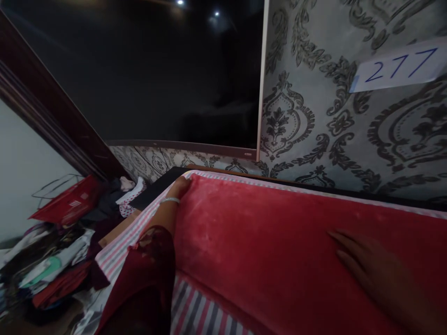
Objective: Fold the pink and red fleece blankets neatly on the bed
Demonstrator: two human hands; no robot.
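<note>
A red plush blanket (244,223) lies folded over a striped pink, grey and white cloth (206,307), which shows along the back, left and front edges. My left hand (181,187), with a band on its wrist, is closed at the far left corner of the blanket; its fingertips are partly hidden. Over the right part of the red surface is my right hand (373,265), somewhat blurred, its fingers stretched out and holding nothing. Whether its palm touches the blanket I cannot tell.
Under the cloths is a black surface (157,186) against a patterned wall (286,125). A large dark television (174,83) hangs above. On the left are a red shopping basket (70,202) and a heap of clothes (49,274). A paper marked 277 (398,67) is on the wall.
</note>
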